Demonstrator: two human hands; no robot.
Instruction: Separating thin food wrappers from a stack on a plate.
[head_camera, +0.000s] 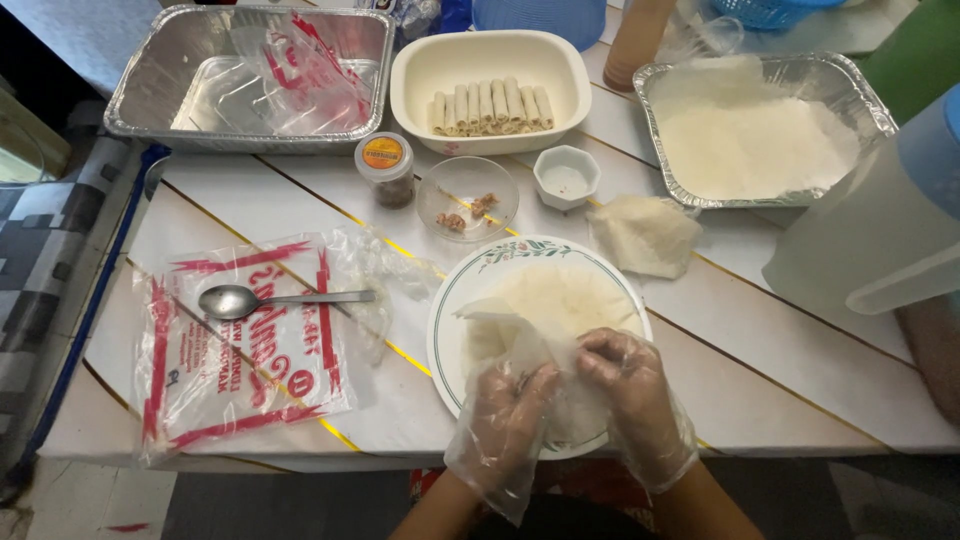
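Observation:
Both my hands wear clear plastic gloves and work over a white plate with a floral rim (490, 258). My left hand (508, 408) and my right hand (628, 385) pinch the near edge of a thin white wrapper (560, 300) lying on the plate, with its corner folded over. A cream baking dish (420, 75) at the back holds a row of finished rolls (490, 105). A small glass bowl (467, 190) holds bits of brown filling.
A metal spoon (240, 300) lies on a red-printed plastic bag (250, 350) at left. An empty foil tray (200, 90) sits back left, a foil tray of wrappers (750, 140) back right. A small jar (386, 165), a white cup (566, 178) and a loose wrapper (645, 235) stand between.

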